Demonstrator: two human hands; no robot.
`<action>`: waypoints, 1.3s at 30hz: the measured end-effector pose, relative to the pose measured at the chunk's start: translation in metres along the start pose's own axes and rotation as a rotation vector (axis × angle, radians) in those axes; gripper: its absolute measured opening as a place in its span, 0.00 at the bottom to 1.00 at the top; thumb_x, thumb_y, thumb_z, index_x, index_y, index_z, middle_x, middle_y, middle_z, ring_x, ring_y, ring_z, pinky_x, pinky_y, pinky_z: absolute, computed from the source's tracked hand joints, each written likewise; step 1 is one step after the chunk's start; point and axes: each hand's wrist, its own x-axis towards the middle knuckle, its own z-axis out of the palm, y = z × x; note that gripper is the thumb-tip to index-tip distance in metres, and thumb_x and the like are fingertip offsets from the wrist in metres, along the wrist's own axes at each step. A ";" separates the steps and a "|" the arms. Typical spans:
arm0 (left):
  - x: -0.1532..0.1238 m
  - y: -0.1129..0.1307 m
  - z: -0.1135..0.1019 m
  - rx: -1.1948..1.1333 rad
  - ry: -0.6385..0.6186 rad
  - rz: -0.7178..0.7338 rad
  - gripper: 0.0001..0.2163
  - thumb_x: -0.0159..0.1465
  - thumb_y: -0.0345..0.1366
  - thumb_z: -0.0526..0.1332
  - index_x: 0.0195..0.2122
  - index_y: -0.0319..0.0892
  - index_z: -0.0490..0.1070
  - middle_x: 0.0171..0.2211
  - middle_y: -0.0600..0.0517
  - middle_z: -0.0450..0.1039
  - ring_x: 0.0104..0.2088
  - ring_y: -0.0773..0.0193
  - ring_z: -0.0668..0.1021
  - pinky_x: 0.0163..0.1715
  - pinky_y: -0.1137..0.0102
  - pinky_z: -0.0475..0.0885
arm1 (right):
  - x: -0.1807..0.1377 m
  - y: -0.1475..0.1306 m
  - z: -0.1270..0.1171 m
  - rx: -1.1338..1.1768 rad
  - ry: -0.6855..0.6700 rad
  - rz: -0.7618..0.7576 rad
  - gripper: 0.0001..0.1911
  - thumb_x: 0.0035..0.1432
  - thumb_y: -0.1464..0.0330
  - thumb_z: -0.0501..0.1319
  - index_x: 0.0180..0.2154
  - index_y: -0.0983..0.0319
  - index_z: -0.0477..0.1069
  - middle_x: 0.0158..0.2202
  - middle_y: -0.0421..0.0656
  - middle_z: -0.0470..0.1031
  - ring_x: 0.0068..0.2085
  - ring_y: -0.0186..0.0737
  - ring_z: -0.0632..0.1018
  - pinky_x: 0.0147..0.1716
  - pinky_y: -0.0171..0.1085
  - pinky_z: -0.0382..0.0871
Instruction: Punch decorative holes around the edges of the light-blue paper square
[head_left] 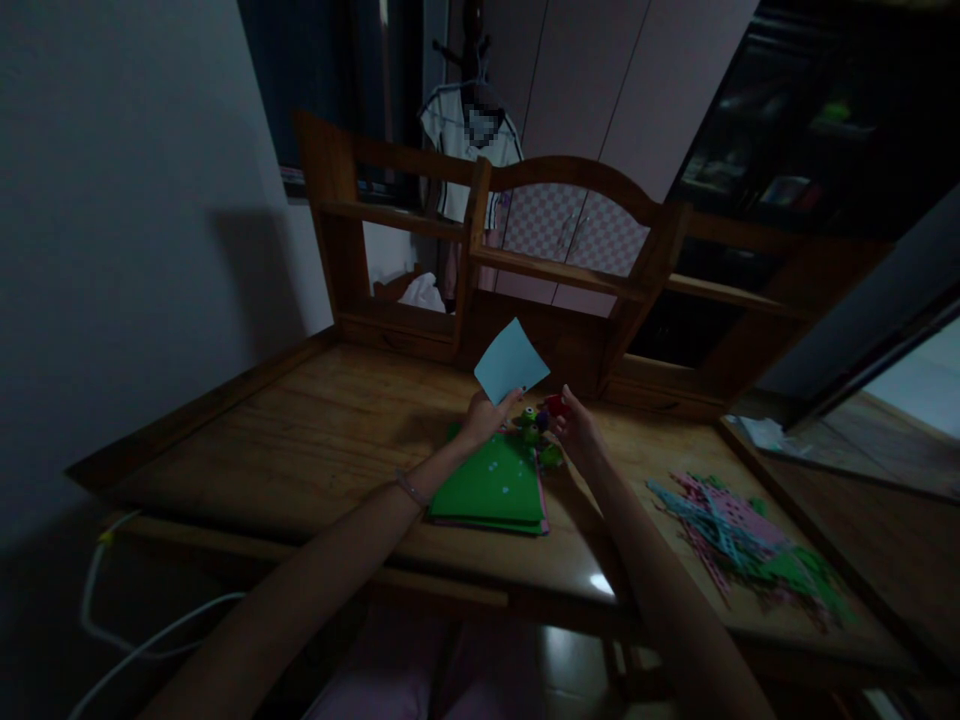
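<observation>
A light blue sheet of paper (511,362) is pinched by one edge in my left hand (489,414), above the desk. My right hand (576,425), a little to the right, has its fingers closed round a small red object (556,405) whose kind I cannot make out. Between and below my hands stand small green figures with big round eyes (531,425), partly hidden by my fingers. Under them lies a stack of green paper (491,485) with pink edges showing beneath. Several tiny pale bits (505,490) are scattered on the top green sheet.
At the right of the wooden desk (322,430) lies a loose pile of pink, blue and green paper strips (750,545). A wooden shelf unit (480,210) rises along the back. A white cable (94,590) hangs by the left front edge.
</observation>
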 end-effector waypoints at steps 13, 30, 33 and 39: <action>-0.004 0.004 0.000 -0.041 -0.034 -0.043 0.18 0.58 0.50 0.55 0.31 0.39 0.73 0.20 0.52 0.70 0.21 0.66 0.71 0.21 0.73 0.65 | 0.000 0.002 0.000 -0.045 0.006 -0.079 0.19 0.44 0.52 0.65 0.32 0.60 0.71 0.34 0.43 0.75 0.33 0.36 0.76 0.27 0.31 0.68; -0.010 0.015 0.003 0.088 -0.107 0.089 0.15 0.59 0.46 0.57 0.31 0.38 0.74 0.28 0.48 0.75 0.32 0.61 0.76 0.33 0.71 0.69 | 0.004 0.011 -0.001 -0.091 -0.084 -0.053 0.17 0.44 0.55 0.66 0.30 0.62 0.72 0.28 0.41 0.73 0.23 0.30 0.72 0.22 0.29 0.65; -0.008 0.014 0.002 0.141 -0.094 0.083 0.15 0.59 0.46 0.56 0.31 0.38 0.73 0.29 0.49 0.75 0.32 0.62 0.76 0.33 0.72 0.70 | 0.003 0.011 0.000 -0.104 -0.067 -0.048 0.19 0.43 0.54 0.66 0.30 0.62 0.72 0.25 0.41 0.73 0.22 0.30 0.72 0.21 0.30 0.64; -0.009 0.016 0.002 0.179 -0.096 0.119 0.15 0.61 0.45 0.55 0.36 0.39 0.74 0.35 0.48 0.76 0.37 0.61 0.77 0.37 0.72 0.71 | -0.002 0.007 0.004 -0.117 -0.118 -0.055 0.17 0.42 0.55 0.66 0.31 0.61 0.73 0.28 0.39 0.73 0.25 0.30 0.72 0.24 0.30 0.66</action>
